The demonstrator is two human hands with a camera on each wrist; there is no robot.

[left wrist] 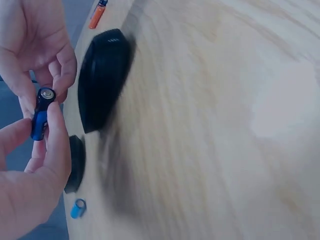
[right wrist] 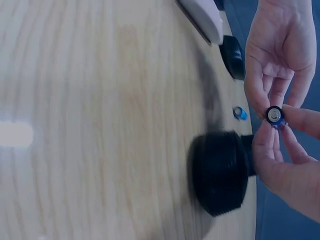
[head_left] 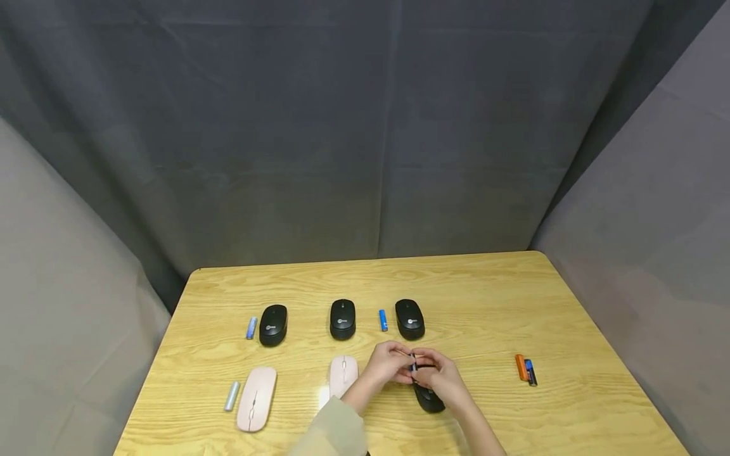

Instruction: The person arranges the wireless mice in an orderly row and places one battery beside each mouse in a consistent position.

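Both hands meet above a black mouse (head_left: 429, 400) near the table's front. Between the fingertips is a blue and black battery (left wrist: 40, 117), one metal end of it showing. My left hand (head_left: 389, 363) pinches the battery from the left, thumb and fingers on its sides. From the right, my right hand (head_left: 443, 377) pinches it too. In the right wrist view the battery (right wrist: 275, 116) points an end at the camera, and the mouse (right wrist: 220, 172) stands beside the right hand. The fingers hide part of that mouse in the head view.
Three black mice, the middle one (head_left: 343, 319), line the back, with blue batteries (head_left: 383, 320) (head_left: 251, 328) between. Left and front lie two pale pink mice (head_left: 256, 399) (head_left: 343, 373) and a pale battery (head_left: 231, 396). Rightward lie an orange battery (head_left: 521, 367) and a dark blue one (head_left: 531, 373).
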